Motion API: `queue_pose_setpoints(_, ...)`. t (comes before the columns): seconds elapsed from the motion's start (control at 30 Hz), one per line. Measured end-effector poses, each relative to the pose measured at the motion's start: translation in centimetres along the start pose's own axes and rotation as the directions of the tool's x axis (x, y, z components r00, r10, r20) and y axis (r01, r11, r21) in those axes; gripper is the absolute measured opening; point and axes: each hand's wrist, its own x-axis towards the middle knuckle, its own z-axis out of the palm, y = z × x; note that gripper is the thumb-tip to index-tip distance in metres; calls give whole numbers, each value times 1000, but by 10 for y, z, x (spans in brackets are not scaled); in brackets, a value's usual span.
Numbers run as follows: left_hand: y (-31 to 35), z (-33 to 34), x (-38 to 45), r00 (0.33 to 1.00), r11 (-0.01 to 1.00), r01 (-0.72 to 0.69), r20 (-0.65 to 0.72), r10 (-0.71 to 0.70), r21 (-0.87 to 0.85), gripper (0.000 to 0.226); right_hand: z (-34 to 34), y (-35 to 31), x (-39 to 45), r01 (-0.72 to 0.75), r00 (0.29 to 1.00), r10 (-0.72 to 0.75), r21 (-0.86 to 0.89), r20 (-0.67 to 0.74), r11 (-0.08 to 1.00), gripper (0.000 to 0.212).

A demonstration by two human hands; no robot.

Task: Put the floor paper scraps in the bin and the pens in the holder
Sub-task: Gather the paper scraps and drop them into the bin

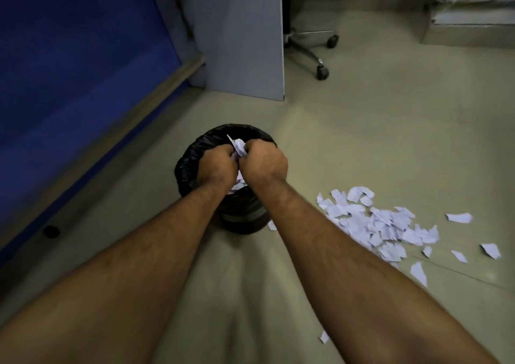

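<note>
a: where are our hands?

b: both are over the mouth of the black-lined waste bin (192,165), pressed close together. our left hand (216,167) and right hand (264,161) each have the fingers curled tight, and between them we grip a wad of torn white paper (239,147). bits of it stick up past our knuckles, away from us.

a: is anything in the bin already?

b: yes, just under our fingers, between the wrists, we see a few white scraps lying inside the black liner.

a: and the rest of the paper?

b: a loose heap of paper scraps (376,224) lies on the beige floor (362,129) to the right of our right hand, beside our right forearm and near the foot of the bin. stray pieces trail further right from the heap, and one small scrap (324,337) sits nearer to us, by the right elbow.

a: what lies beyond our fingers?

b: a grey partition panel (245,43) stands past the bin, with the wheeled base of an office chair (315,48) to its right. to the left of our left hand runs a blue wall panel (69,70). we see no pens or holder here.
</note>
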Motion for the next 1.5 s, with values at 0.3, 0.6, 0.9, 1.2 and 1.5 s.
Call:
queue_pose_setpoints(0.3,3,15,2,996,966,-84,40,76,243,7,12,28,-7,-24,995,27,32,-91,999,16)
queue_pose_setpoints(0.6,68,28,-14,947,942,-319,55,315,105,14,-24,82,-23,-119,922,279,491,-269,863,20)
queue_pose_setpoints(0.9,80,169,-76,889,929,-355,347,300,106,24,-11,214,-73,-365,874,445,341,-196,866,26)
queue_pose_setpoints(1.2,-18,276,-105,935,851,-267,337,114,453,35,67,330,-144,-321,947,294,-331,-130,887,69)
queue_pose_setpoints(1.5,-26,296,-101,930,787,-223,369,-5,574,60,93,360,-161,-243,957,176,-309,-230,920,67)
